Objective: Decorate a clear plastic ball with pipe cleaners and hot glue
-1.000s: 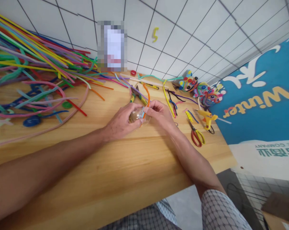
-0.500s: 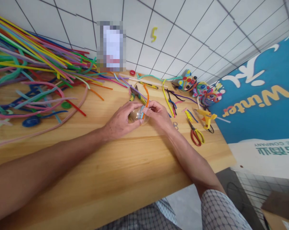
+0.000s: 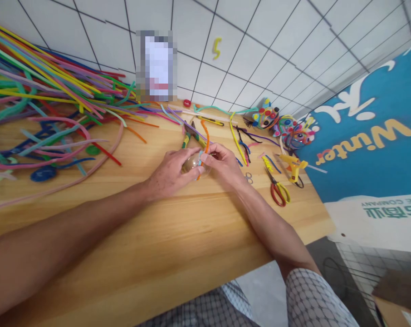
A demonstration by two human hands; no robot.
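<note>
Over the wooden table (image 3: 178, 236), my left hand (image 3: 168, 175) is wrapped round a clear, rounded plastic piece (image 3: 191, 164) and steadies it from the left. A light-blue fuzzy strip and an orange pipe cleaner (image 3: 206, 131) run around its middle. My right hand (image 3: 224, 165) is closed at the right side, its thumb and fingers pinching the orange pipe cleaner against the clear piece. The free orange end sticks up and curves away from me. My right fingertips are partly hidden. Just beyond the hands lie pliers (image 3: 186, 140) with green-yellow handles.
Many coloured pipe cleaners (image 3: 56, 91) are heaped at left. Scissors (image 3: 278, 193), a yellow glue gun (image 3: 294, 168) and a utility knife (image 3: 210, 120) lie on the right and back. Decorated balls (image 3: 266, 116) stand by the tiled wall, near a blue board (image 3: 372, 136).
My hands stay at the clear piece while the orange pipe cleaner now lies further around it, with some orange showing below my left thumb. The view has shifted slightly.
</note>
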